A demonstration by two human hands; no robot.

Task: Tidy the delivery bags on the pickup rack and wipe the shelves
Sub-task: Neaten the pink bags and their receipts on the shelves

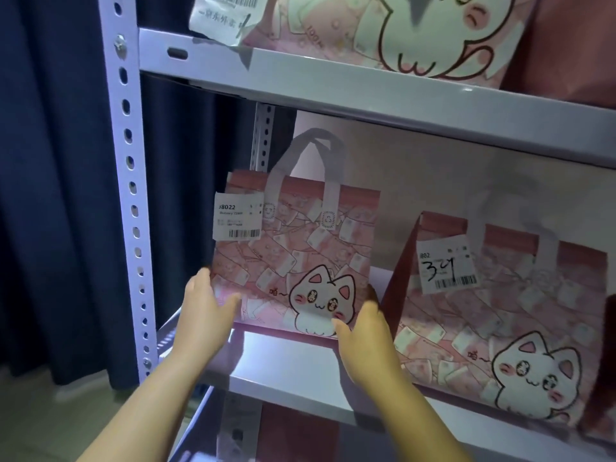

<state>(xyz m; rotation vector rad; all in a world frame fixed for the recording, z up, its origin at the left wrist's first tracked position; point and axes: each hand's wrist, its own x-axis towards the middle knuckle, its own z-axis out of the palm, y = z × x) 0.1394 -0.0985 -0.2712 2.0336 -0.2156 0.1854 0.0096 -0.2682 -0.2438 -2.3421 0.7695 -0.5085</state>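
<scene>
Head view, mid-frame: the left hand (pixel 206 308) and right hand (pixel 366 331) each hold a pinching grip on a lower corner of the upright cat-print delivery bag (pixel 300 255), thumbs in front, at the left end of the shelf (pixel 283 365).

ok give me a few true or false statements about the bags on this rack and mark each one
1. The left hand and the right hand hold the left bag by its lower side edges. True.
2. The left label bears a handwritten 324. False: the handwritten number is on the right label, stuck to the right bag.
3. The top label hangs over the front edge of the upper shelf. True.
4. The left bag lies flat on its side. False: it stands upright with its handles pointing up.
</scene>
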